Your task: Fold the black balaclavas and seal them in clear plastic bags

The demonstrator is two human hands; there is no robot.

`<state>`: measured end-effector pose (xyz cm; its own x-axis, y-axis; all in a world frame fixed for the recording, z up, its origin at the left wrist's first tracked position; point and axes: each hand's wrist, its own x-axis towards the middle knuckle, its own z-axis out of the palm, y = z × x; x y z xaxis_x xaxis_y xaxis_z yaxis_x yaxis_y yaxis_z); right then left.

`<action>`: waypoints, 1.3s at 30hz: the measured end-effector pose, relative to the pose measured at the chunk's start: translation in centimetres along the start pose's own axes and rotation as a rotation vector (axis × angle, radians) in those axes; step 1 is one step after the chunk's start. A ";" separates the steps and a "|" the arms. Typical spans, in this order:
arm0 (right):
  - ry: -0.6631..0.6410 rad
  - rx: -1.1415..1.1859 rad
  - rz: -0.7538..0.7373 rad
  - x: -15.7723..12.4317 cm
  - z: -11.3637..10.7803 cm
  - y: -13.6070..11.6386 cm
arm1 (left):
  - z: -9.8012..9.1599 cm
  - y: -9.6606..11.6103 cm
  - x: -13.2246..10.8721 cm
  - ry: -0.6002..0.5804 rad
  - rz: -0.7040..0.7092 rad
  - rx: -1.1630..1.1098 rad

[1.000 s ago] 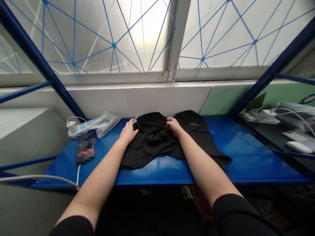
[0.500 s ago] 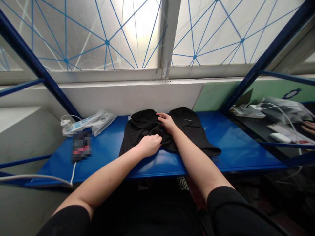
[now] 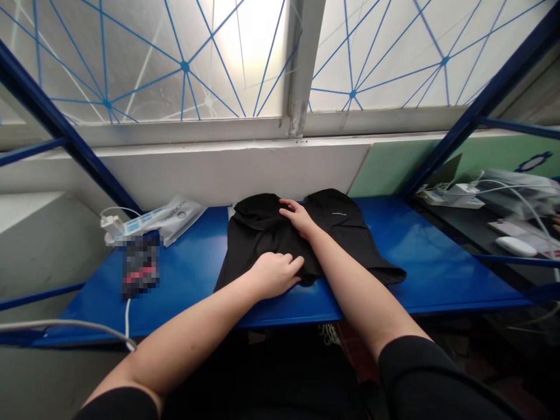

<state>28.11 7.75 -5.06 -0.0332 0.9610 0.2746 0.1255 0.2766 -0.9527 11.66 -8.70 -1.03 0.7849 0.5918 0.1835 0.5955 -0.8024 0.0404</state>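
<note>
A black cloth garment [image 3: 256, 233] lies rumpled on the blue metal shelf [image 3: 429, 251], with a small pale logo on its right part. My left hand [image 3: 275, 275] is on the garment's lower middle, its fingers curled into a fold of the fabric. My right hand [image 3: 298, 217] rests flat on the garment's upper middle, fingers extended and holding nothing. Part of the cloth is hidden under both hands and forearms.
On the shelf's left are a white-and-grey plastic pouch [image 3: 175, 220] and a pixelated flat object [image 3: 140, 266] with a white cable. Beyond the right frame lie a power strip [image 3: 450, 199] and a white mouse [image 3: 516, 246]. Another person's hand [image 3: 556, 221] shows at the right edge.
My left hand has moved from the garment's upper left toward its lower middle, and the fabric beneath it has gathered inward. My right hand has stayed near the upper middle.
</note>
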 end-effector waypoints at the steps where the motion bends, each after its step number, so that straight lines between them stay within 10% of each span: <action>1: -0.008 -0.015 0.015 0.0 0.0 -0.1 | 0.2 0.2 0.1 0.001 0.018 0.015; 7: 0.100 0.105 0.138 0.5 -0.2 -2.3 | -2.3 0.5 -0.6 0.309 -0.244 -0.309; 13: -0.202 0.080 -0.261 -2.0 3.5 -5.1 | -4.3 1.7 -5.1 0.669 -0.725 -1.219; 16: -0.467 -0.378 -0.356 -3.9 5.8 -4.3 | -3.0 4.0 -8.7 0.489 -0.908 -1.601; 20: -0.549 -0.655 -0.447 -4.8 6.7 -3.0 | -3.7 4.7 -11.7 -0.192 -0.949 -1.438; 25: -0.434 -0.675 -0.499 -4.1 6.0 -2.8 | -5.5 -3.5 -7.8 0.358 -0.790 -0.465; 28: -0.304 -0.737 -0.489 -4.0 5.9 -2.8 | -4.2 -9.7 -3.2 0.378 -0.945 -0.236; 33: -0.394 -0.828 -0.491 -4.5 6.1 -2.7 | -1.7 -15.8 2.8 0.091 -1.027 -0.307; 39: -0.541 -0.942 -0.469 -5.0 6.0 -3.4 | -1.1 -19.0 6.7 0.362 -1.127 -0.807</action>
<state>21.94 2.02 -3.94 -0.6574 0.7050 0.2659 0.6631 0.7089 -0.2404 5.40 10.37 0.51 -0.1915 0.9773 -0.0909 0.5053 0.1776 0.8445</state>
